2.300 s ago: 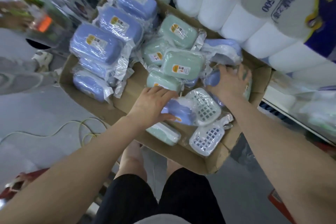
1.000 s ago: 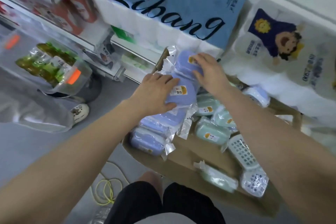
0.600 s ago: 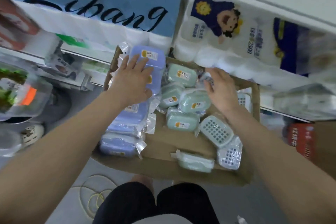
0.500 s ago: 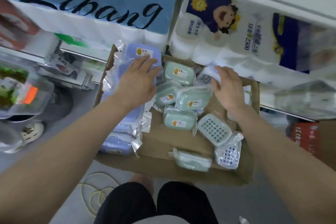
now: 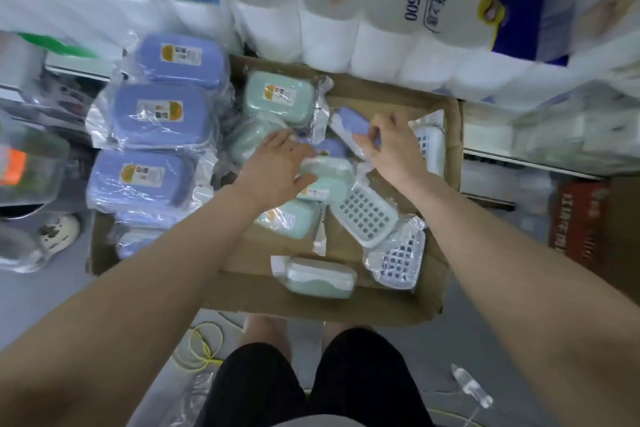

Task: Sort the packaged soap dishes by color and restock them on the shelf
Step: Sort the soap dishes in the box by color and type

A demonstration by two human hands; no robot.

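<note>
- The packaged soap dishes lie in an open cardboard box point(image 5: 346, 302) that sits in front of the person's knees, pushed up against the shelf.
- Blue soap dishes point(image 5: 161, 116) are stacked along the box's left side, labels up, in clear wrap.
- Green soap dishes point(image 5: 278, 97) cluster in the middle; one more green one point(image 5: 317, 277) lies on its side near the front wall.
- White slotted dishes point(image 5: 367, 215) lie toward the right, one against the right wall.
- The left hand point(image 5: 277, 166) grips a green dish point(image 5: 327, 180) in the middle of the box, thumb and fingers curled round its end.
- The right hand point(image 5: 394, 149) pinches the wrap of a blue dish point(image 5: 351, 125) just behind it, fingers bent and close together.
- Behind the box stand big packs of toilet paper point(image 5: 346, 42).
- A yellow cable point(image 5: 201, 347) lies on the grey floor beside the person's black shorts point(image 5: 311, 388).
</note>
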